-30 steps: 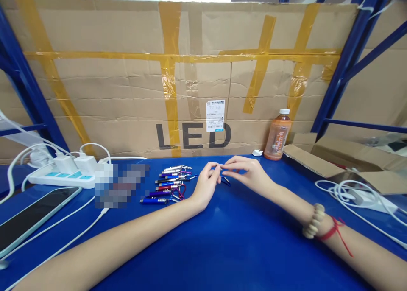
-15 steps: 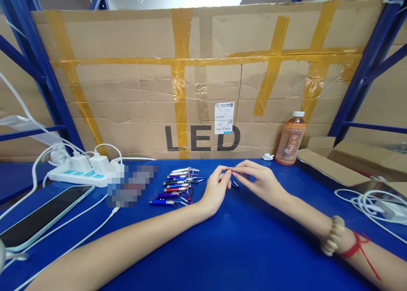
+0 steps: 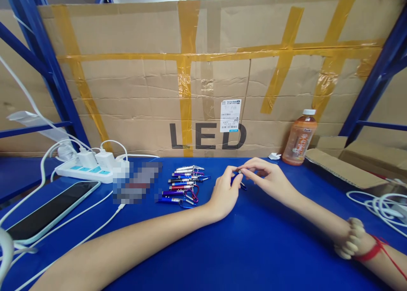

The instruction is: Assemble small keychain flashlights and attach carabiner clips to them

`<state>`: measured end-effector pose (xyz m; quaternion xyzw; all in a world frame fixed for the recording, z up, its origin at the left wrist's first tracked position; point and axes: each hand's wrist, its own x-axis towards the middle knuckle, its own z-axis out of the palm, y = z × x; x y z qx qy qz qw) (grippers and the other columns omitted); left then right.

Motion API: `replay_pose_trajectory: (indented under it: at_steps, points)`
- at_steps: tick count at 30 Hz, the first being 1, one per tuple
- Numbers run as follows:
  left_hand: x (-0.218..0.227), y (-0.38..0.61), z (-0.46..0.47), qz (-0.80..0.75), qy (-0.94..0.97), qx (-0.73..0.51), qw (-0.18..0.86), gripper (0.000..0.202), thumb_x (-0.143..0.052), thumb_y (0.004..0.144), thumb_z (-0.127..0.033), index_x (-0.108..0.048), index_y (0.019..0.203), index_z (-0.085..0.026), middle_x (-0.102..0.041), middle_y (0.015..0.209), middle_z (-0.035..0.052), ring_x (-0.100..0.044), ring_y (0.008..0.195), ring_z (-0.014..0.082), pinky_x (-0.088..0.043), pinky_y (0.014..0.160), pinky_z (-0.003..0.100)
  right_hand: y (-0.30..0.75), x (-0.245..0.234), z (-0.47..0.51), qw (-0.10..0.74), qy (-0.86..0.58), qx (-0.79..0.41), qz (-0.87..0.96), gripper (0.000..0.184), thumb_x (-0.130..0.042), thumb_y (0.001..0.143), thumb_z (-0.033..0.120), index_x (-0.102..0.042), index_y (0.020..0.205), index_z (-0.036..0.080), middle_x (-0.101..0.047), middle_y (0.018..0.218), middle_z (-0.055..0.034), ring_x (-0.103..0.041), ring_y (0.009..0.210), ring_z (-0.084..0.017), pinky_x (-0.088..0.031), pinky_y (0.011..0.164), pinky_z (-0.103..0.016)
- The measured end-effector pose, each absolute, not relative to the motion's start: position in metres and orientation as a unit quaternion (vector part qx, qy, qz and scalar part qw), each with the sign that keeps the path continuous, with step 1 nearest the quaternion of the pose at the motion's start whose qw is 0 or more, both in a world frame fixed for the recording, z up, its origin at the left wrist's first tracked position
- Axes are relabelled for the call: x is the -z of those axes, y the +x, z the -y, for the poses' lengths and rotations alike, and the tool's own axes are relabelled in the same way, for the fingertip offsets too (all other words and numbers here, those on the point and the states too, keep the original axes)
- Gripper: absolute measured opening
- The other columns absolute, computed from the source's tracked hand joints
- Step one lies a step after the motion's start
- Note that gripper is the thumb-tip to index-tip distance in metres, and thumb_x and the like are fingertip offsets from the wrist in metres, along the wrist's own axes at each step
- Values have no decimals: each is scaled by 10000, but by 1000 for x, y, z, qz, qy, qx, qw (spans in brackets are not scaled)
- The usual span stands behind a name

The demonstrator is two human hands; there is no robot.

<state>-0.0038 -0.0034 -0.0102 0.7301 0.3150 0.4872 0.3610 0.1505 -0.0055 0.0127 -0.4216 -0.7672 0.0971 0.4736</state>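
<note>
Fingertip handling of a small blue torch (image 3: 242,184): your left hand (image 3: 225,193) and right hand (image 3: 271,180) each have a grip clamped on it just above the tabletop (image 3: 248,248), right of the torch row (image 3: 182,186); any next move likely needs a steady pinch.

Warehouse workbench, blue racking (image 3: 47,66), taped cardboard (image 3: 222,70)

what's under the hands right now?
Blue tabletop. The left hand and right hand pinch a small blue keychain torch; most of it is hidden by them.
</note>
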Motion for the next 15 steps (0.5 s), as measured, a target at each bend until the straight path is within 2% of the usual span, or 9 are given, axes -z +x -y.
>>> replay_pose_trajectory:
  at_steps: [4,7,12,15]
  points:
    - [10,-4,5,-324,741,-486,332,150,-437,896,-219,-529,1014,-218,-616,809,14,-579,776,187,-420,724,286,151,-14,5,487,-417,-141,754,289,-600,779,443,-692,806,170,-657,828,-74,-578,594,-128,-453,435,-211]
    - [9,-4,6,-325,748,-483,319,157,-435,896,-194,-525,1022,-218,-645,901,35,-598,842,194,-437,778,295,151,-16,5,492,-427,-185,736,310,-632,744,461,-692,814,165,-676,812,-72,-558,524,-109,-455,410,-208]
    - [10,-3,4,-346,758,-466,298,146,-422,902,-204,-541,987,-211,-651,866,36,-604,831,201,-453,755,297,152,-19,6,480,-466,-218,711,388,-683,667,492,-691,842,145,-676,661,-55,-561,485,-124,-444,381,-211]
    - [12,-4,1,-369,765,-447,281,159,-407,910,-225,-536,1001,-216,-643,861,38,-600,840,209,-453,749,304,158,-23,3,465,-485,-199,713,396,-663,675,500,-688,842,142,-681,674,-59,-574,494,-134,-451,389,-221]
